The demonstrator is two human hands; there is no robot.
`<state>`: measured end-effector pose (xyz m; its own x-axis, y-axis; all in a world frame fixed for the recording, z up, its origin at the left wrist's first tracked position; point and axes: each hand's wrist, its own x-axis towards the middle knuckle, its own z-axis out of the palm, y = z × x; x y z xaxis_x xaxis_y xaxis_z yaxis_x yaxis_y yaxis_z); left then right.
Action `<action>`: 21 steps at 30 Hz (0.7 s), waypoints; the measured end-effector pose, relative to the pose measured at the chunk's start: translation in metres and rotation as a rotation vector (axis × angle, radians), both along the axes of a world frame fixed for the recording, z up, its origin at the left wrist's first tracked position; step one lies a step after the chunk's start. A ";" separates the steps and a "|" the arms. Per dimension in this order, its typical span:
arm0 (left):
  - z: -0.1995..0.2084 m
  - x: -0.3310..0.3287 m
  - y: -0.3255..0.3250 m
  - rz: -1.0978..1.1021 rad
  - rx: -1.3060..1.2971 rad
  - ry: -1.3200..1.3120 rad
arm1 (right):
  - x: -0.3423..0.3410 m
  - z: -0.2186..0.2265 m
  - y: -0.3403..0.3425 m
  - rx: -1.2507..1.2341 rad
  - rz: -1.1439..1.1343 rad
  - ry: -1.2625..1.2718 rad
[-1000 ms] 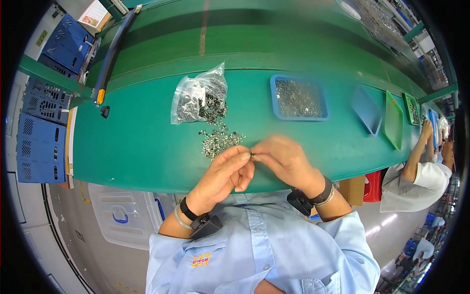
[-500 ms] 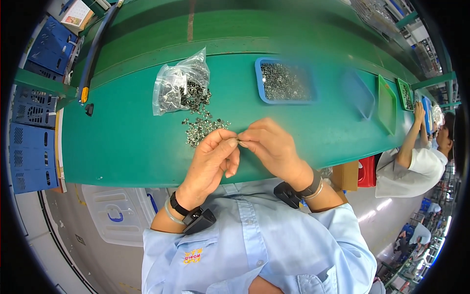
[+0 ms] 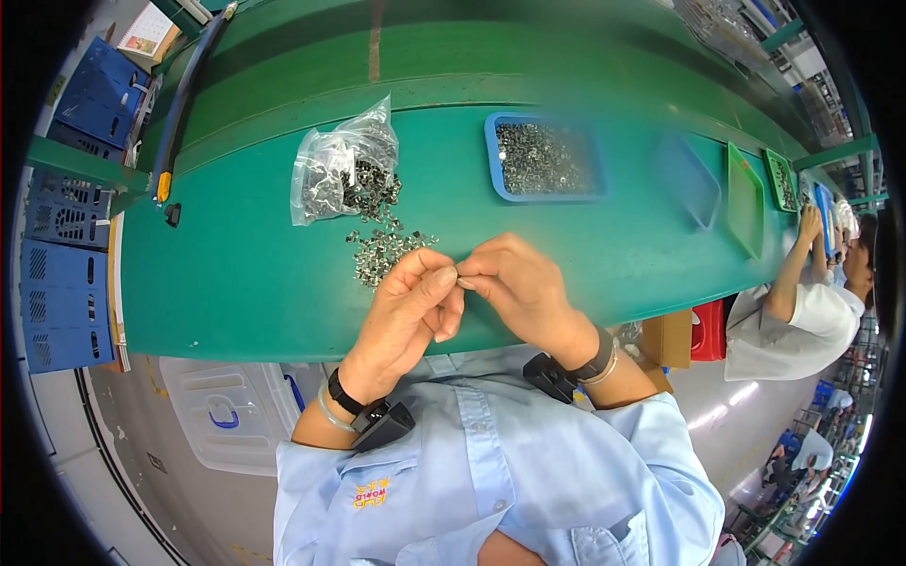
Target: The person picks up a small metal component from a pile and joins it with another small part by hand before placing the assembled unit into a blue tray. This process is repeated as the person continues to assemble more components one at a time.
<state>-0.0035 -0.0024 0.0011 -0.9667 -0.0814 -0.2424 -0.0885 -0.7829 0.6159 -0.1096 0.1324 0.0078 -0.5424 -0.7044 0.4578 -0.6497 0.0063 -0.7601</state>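
Note:
My left hand (image 3: 408, 307) and my right hand (image 3: 517, 288) meet fingertip to fingertip above the near part of the green table (image 3: 236, 292). Both are closed in a pinch on something tiny between them, mostly hidden by the fingers. Just beyond my left hand lies a loose heap of small shiny metal pieces (image 3: 382, 255). The heap runs back to the mouth of a clear plastic bag (image 3: 321, 179) holding more of the same. Farther right stands a blue tray (image 3: 494, 174) full of small metal parts.
An empty-looking blue tray (image 3: 694, 184), partly blurred, and a green tray (image 3: 746, 203) sit toward the right. Beyond them a co-worker (image 3: 788, 316) reaches over a small green tray (image 3: 780, 179). Blue crates (image 3: 66, 302) stand at the left. A lidded clear box (image 3: 222, 415) is below the table.
My hands stay pinched together, with the right fingers shifting slightly. The bag, heap and blue tray appear a little farther left in the picture.

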 end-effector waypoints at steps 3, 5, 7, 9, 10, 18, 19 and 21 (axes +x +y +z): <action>-0.001 -0.001 0.003 0.008 0.021 0.004 | 0.002 0.000 0.002 -0.001 -0.008 -0.017; -0.002 -0.001 0.006 0.012 0.030 0.005 | 0.003 -0.001 0.003 -0.006 -0.011 -0.039; -0.004 -0.001 0.008 0.025 0.060 0.013 | 0.004 -0.003 0.004 -0.012 -0.013 -0.055; -0.006 -0.001 0.009 0.032 0.075 0.017 | 0.004 -0.005 0.005 -0.019 -0.012 -0.085; -0.006 -0.002 0.009 0.028 0.059 0.015 | 0.004 -0.006 0.005 -0.020 -0.012 -0.085; 0.006 -0.002 0.007 0.037 -0.127 -0.042 | -0.001 -0.005 0.007 -0.002 0.001 0.080; 0.009 -0.001 0.007 0.042 -0.103 -0.024 | -0.001 -0.005 0.007 -0.031 0.013 0.030; 0.010 0.000 0.008 0.047 -0.078 -0.004 | 0.000 -0.004 0.007 -0.089 0.036 -0.073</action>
<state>-0.0039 0.0051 0.0112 -0.9604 -0.1457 -0.2373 -0.0551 -0.7360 0.6747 -0.1101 0.1395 0.0041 -0.5515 -0.6827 0.4794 -0.5914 -0.0854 -0.8019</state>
